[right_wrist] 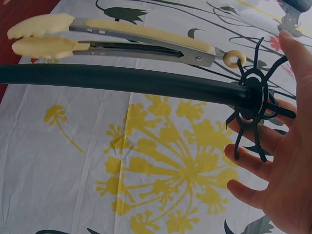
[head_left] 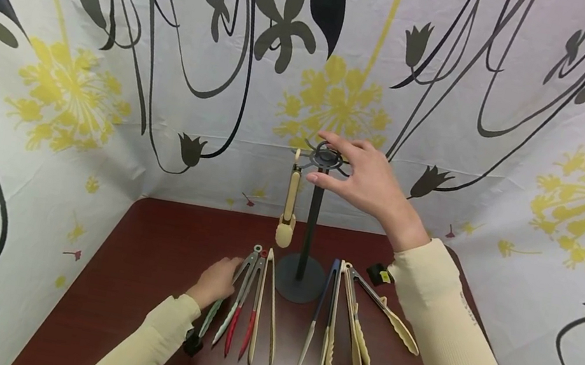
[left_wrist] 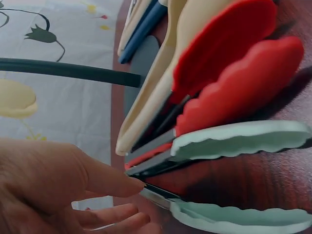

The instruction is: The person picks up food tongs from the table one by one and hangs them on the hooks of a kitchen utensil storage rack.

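My left hand is at the pair of mint green-tipped tongs at the left of the row on the table. In the left wrist view its thumb and fingers pinch the metal arm near the top end. My right hand is raised, its fingers spread about the ring of hooks on top of a dark utensil stand. Thumb and fingertips reach past the ring on either side. From one hook hang cream-tipped tongs, their tips down.
Red-tipped tongs and cream tongs lie left of the round stand base. To its right lie blue-handled tongs and several cream-tipped ones. A small black object sits near my right sleeve. Patterned cloth surrounds the dark red table.
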{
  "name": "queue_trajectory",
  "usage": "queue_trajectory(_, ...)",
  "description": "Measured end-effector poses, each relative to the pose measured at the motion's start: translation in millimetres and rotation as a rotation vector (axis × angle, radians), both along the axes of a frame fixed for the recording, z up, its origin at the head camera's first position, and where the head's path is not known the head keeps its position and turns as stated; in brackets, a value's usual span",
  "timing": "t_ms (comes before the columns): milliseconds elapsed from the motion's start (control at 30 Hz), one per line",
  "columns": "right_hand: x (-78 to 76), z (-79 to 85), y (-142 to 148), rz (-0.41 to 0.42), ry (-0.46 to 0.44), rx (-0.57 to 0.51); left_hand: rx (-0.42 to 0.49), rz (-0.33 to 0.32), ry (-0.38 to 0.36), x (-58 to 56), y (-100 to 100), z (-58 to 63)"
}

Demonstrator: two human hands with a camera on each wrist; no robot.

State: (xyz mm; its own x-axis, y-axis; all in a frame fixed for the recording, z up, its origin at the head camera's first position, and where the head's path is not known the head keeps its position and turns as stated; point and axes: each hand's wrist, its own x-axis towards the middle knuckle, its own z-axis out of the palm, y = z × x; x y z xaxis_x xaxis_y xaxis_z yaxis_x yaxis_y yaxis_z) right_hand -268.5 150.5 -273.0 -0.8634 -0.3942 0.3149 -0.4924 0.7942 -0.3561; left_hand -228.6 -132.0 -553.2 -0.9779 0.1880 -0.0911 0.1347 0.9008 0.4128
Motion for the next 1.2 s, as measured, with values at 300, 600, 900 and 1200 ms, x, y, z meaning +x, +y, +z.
queue_trajectory(300, 0.5, 1.4, -0.8, -0.02, -0.01, 0.005, 0.006, 0.02, -0.05, 3.1, -3.8, -8.5)
queue_trajectory(600, 1.4, 0.7, -1.2, -0.023, -0.002, 0.006, 0.022, 0.022, -0.069, 3.9, -4.2, -10.0)
queue_trajectory(900, 1.8, -0.8, -1.6, -0.019, 0.004, 0.0, 0.011, 0.044, -0.088, 7.1, -13.4, -7.3)
queue_trajectory(1200, 1.8, 0.7, -1.6, -0.026, -0.004, 0.013, -0.032, 0.072, -0.111, 6.3, -10.1, -6.1)
